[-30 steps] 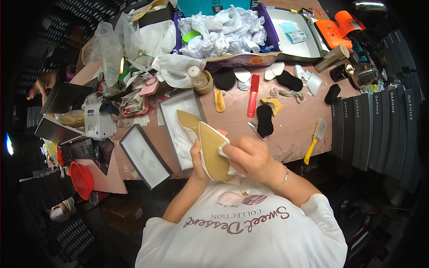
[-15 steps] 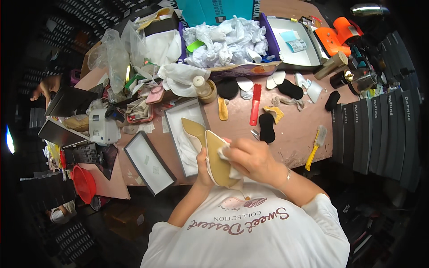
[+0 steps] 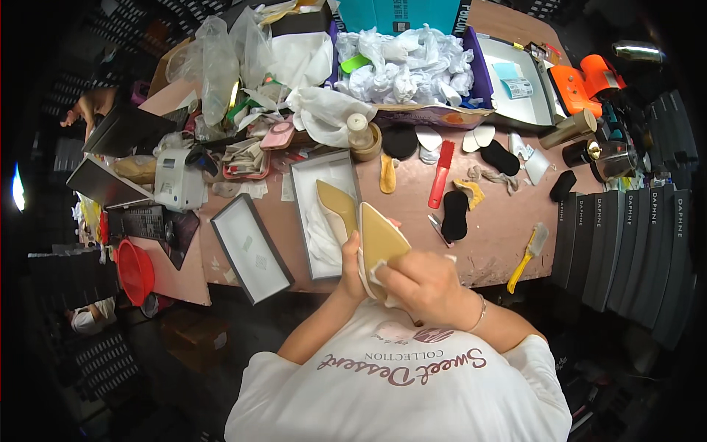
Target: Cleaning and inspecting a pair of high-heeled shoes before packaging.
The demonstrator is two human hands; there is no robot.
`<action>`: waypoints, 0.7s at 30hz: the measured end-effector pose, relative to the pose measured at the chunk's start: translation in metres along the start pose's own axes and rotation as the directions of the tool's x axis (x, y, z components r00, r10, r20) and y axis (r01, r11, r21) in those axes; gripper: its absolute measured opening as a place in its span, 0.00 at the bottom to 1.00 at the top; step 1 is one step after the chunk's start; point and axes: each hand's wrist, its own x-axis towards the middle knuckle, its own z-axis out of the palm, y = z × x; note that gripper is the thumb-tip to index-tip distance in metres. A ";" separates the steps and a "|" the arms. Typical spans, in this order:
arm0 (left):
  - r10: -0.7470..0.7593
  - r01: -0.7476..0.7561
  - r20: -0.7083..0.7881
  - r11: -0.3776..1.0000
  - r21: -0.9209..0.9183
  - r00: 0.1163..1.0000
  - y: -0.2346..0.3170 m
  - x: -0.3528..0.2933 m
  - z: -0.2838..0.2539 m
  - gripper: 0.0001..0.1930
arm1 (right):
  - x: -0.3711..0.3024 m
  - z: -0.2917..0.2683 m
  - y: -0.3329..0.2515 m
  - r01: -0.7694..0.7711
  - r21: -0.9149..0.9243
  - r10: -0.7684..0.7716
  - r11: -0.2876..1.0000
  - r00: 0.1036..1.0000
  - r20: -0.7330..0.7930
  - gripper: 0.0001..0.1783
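Note:
My left hand (image 3: 353, 274) is closed around the side of a pale pointed shoe (image 3: 381, 234), holding it with its tan sole turned up, close to my white shirt. In my closed right hand (image 3: 427, 283) is a crumpled white cloth (image 3: 377, 269), pressed against the sole towards the heel end; the hand hides part of the shoe. The matching shoe (image 3: 336, 205) lies just beyond, in an open grey-edged shoebox (image 3: 300, 193) with white tissue paper (image 3: 321, 249).
A box lid (image 3: 254, 258) lies left of the shoebox. To the right are a red brush (image 3: 442, 173), black pads (image 3: 455, 215) and a yellow-handled brush (image 3: 526, 259). Crumpled paper fills a purple box (image 3: 434, 116) at the back. Dark shoeboxes (image 3: 618, 247) stand along the right edge.
My right hand and the cloth have moved down the sole towards the heel end. The left hand keeps its hold on the shoe. The whole view has shifted a little.

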 end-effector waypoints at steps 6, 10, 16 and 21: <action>0.017 -0.017 0.023 0.999 0.033 1.000 0.006 -0.004 0.007 0.36 | -0.001 -0.004 -0.008 -0.011 0.020 0.010 1.000 1.000 0.027 0.14; 0.011 -0.011 -0.001 0.999 0.032 1.000 0.010 -0.006 0.012 0.36 | 0.003 -0.003 -0.006 0.014 0.018 -0.015 1.000 0.999 0.038 0.12; 0.019 -0.019 0.014 1.000 0.012 1.000 0.008 -0.005 0.007 0.36 | -0.001 -0.005 -0.012 0.006 0.005 -0.007 1.000 0.995 0.097 0.13; 0.019 -0.019 -0.021 0.999 0.041 1.000 0.009 -0.006 0.015 0.35 | 0.016 -0.005 -0.001 0.042 -0.025 -0.041 0.999 0.998 0.041 0.12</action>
